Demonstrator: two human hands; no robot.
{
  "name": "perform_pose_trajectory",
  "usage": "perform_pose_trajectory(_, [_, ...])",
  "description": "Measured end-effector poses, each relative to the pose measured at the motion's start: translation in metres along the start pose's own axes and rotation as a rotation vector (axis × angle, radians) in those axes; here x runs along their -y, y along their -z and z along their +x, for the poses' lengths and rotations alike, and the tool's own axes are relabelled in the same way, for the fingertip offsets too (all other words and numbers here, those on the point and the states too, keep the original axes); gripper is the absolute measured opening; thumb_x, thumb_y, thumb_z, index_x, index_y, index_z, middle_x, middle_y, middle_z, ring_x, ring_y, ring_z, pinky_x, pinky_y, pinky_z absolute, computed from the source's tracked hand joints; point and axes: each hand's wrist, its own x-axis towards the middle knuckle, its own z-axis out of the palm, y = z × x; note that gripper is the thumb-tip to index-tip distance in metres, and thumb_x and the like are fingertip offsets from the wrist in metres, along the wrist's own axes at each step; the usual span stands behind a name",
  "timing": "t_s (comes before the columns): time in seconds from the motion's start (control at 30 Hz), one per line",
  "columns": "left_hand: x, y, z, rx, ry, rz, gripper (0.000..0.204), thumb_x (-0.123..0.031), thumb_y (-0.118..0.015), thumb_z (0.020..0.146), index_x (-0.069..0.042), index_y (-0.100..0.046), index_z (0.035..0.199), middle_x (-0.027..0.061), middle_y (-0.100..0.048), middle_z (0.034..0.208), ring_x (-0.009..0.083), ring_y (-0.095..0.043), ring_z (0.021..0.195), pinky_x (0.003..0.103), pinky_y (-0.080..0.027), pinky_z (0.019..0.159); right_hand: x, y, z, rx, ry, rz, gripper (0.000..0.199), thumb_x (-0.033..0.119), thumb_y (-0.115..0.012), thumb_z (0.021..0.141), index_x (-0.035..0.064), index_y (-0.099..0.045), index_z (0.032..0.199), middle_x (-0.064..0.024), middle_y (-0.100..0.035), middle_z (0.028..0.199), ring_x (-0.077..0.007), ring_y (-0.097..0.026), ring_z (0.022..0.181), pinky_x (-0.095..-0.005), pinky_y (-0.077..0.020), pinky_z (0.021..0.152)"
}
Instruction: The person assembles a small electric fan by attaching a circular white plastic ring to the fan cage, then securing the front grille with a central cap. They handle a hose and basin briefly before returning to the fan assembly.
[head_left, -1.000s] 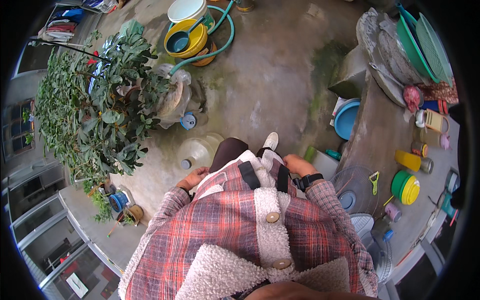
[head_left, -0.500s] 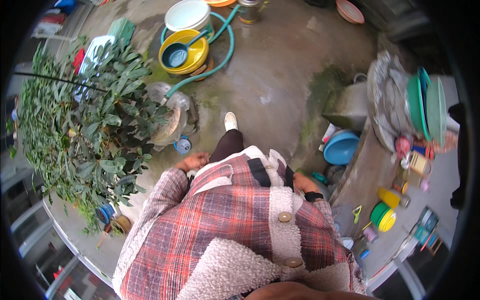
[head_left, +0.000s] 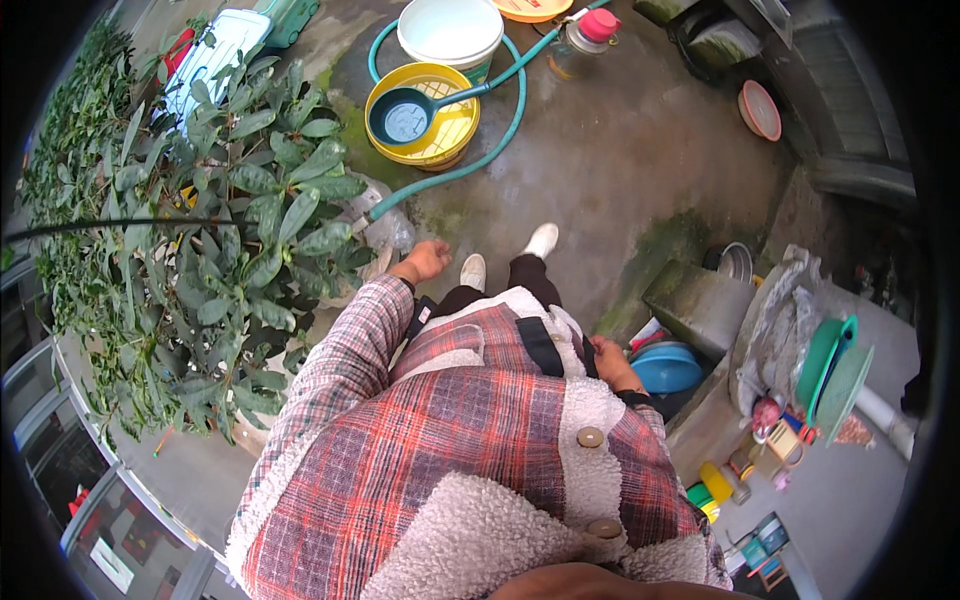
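My left hand [head_left: 425, 261] hangs out from my side with its fingers curled in, and nothing shows in it. Closest to it are a clear plastic container [head_left: 388, 225] and the end of a green hose [head_left: 450, 178]. At the edge of my plaid jacket [head_left: 480, 430], my right hand [head_left: 615, 365] has bent fingers. The jacket partly hides their tips, so whatever they hold, if anything, does not show. A blue basin [head_left: 667, 368] lies just beyond that hand. Both my pale shoes [head_left: 541, 241] are on the wet concrete.
A leafy shrub [head_left: 240, 220] fills the left. Ahead stand a white bucket [head_left: 450, 35] and a yellow bucket [head_left: 455, 125] with a dark dipper [head_left: 405, 117], beside a red-lidded jar [head_left: 590, 35]. On the right are a concrete block [head_left: 705, 300] and green basins [head_left: 840, 380].
The view has shifted, and the buckets and shrub now appear nearer. A second shoe shows. My left hand has swung forward, and my right hand shows more beside the jacket.
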Motion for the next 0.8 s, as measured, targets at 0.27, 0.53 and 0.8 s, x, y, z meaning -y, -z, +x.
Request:
perform_pose_trajectory(0.27, [-0.027,0.041,0.042,-0.166,0.054,0.101,0.042,-0.024,-0.065,0.080,-0.002,-0.063,0.115,0.0205,-0.068,0.102,0.0339,-0.065,0.099,0.039,-0.050,0.088,0.051,0.102,0.140,0.092,0.174,-0.310,0.022,0.013,-0.064,0.082,0.0058,-0.064,0.103,-0.0137,-0.069,0.091,-0.0259,-0.067,0.084,-0.0371,-0.0522,0.076])
perform_pose_trajectory(0.53, [-0.080,0.062,0.072,-0.081,0.106,-0.005,0.050,-0.032,-0.063,0.083,-0.001,-0.058,0.121,0.0214,-0.065,0.111,0.0353,-0.063,0.104,0.039,-0.048,0.092,0.129,0.220,0.282,0.157,0.117,-0.123,0.016,0.011,-0.063,0.083,0.0049,-0.064,0.097,-0.0069,-0.067,0.079,-0.0153,-0.062,0.072,-0.0310,-0.0514,0.071])
perform_pose_trajectory(0.8, [-0.094,0.053,0.147,0.175,0.112,0.089,0.079,-0.048,-0.064,0.081,-0.016,-0.034,0.145,0.0225,-0.033,0.146,0.0450,-0.043,0.127,0.049,-0.037,0.105,0.279,0.248,0.417,0.246,-0.061,0.170,0.034,0.013,-0.060,0.088,0.0055,-0.051,0.120,-0.0041,-0.062,0.089,-0.0147,-0.062,0.074,-0.0280,-0.0518,0.062])
